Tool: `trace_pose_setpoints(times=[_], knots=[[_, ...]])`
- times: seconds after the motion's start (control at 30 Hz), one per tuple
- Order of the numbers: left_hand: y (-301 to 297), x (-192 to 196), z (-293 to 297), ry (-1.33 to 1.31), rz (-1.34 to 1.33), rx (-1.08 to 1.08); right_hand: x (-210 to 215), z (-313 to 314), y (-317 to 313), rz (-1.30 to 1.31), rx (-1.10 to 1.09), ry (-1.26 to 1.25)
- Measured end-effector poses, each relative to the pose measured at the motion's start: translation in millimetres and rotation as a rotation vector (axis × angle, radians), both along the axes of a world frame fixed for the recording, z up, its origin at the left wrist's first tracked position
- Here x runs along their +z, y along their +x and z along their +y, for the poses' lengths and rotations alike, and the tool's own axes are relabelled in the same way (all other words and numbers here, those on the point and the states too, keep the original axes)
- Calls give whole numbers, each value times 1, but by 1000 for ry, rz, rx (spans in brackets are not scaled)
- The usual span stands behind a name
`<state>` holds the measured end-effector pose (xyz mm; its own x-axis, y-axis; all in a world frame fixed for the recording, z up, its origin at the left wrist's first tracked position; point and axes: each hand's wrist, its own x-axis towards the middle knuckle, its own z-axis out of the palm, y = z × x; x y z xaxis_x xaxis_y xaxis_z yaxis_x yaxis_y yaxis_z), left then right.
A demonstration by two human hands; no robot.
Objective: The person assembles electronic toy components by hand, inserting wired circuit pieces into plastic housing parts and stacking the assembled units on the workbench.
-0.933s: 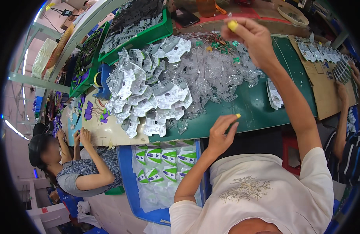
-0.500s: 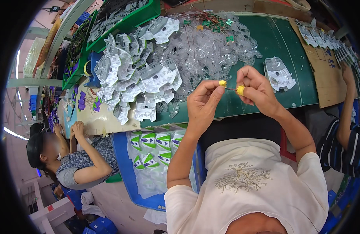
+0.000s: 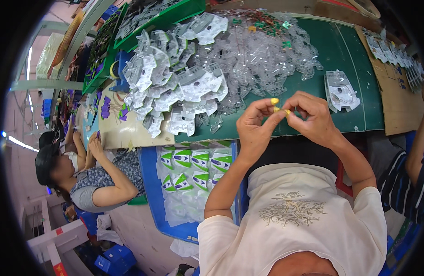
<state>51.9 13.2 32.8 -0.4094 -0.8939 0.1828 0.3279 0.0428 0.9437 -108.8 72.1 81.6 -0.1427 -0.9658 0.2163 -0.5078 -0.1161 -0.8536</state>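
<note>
My left hand and my right hand meet above the front edge of the green table mat. Fingers of both hands are pinched, tip against tip, and yellow coverings wrap some of the fingertips. Whatever lies between them is too small and too hidden to make out. Beyond my hands spreads a heap of transparent plastic parts. A single grey-white plastic shell lies on the mat to the right of my right hand.
Stacked grey-white shells fill the left of the table, beside a green crate. Small green boards with wires lie on the heap's far side. Below, a blue tray holds green-white shells. A co-worker sits left; cardboard lies right.
My hands have come together; the thin reddish-brown piece that showed between them is now hidden. The view has shifted, so the table appears farther right.
</note>
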Motion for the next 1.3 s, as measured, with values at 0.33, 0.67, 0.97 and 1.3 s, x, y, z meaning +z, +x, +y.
trace_pose_setpoints(times=[0.33,0.67,0.97,1.3], knots=[[40,-7,-15,780,166,-474,-27,-16,-2,-257,344,37],[95,12,-109,-1236,-1475,503,-21,2,-3,-348,173,190],[73,0,-9,-1290,-1075,405,-32,30,-35,-224,-14,278],[49,-49,51,-999,-1064,107,-56,17,11,427,190,-88]])
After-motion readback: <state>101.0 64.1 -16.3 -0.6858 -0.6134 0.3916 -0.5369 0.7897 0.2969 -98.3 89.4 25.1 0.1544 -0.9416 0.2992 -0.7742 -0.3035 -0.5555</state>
